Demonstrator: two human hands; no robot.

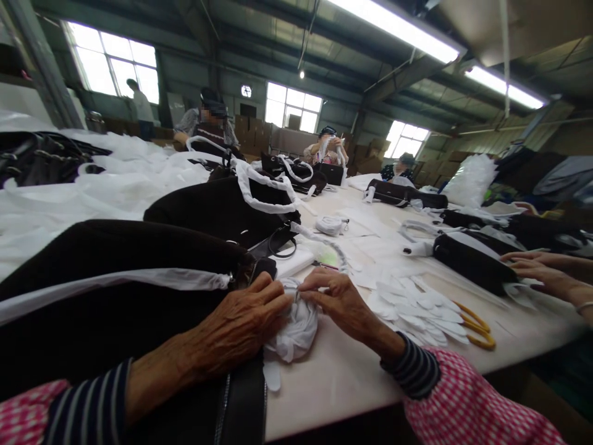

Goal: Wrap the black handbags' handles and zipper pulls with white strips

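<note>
A round bundle of white wrapping (pixel 296 337), looking like a coiled strap, lies at the table's front edge against a large black bag (pixel 115 253). My left hand (pixel 236 324) is closed on the bundle's left side, fingertips bent over it. From the right, my right hand (pixel 345 300) pinches at the bundle's top, where a small metal piece seems to show between the fingers. The bag has a white-wrapped handle (pixel 171 278) and a zipped black edge that runs down below my left hand. A white paper slip (pixel 272 376) sticks out under the bundle.
Scissors with yellow handles (pixel 479 327) lie by a pile of white slips (pixel 412 309). Another white coil (pixel 330 225) sits further back. At right, a co-worker's hands (pixel 551 272) touch a black bag (pixel 477 259). White sheeting (pixel 139 173) heaps at left; several people work behind.
</note>
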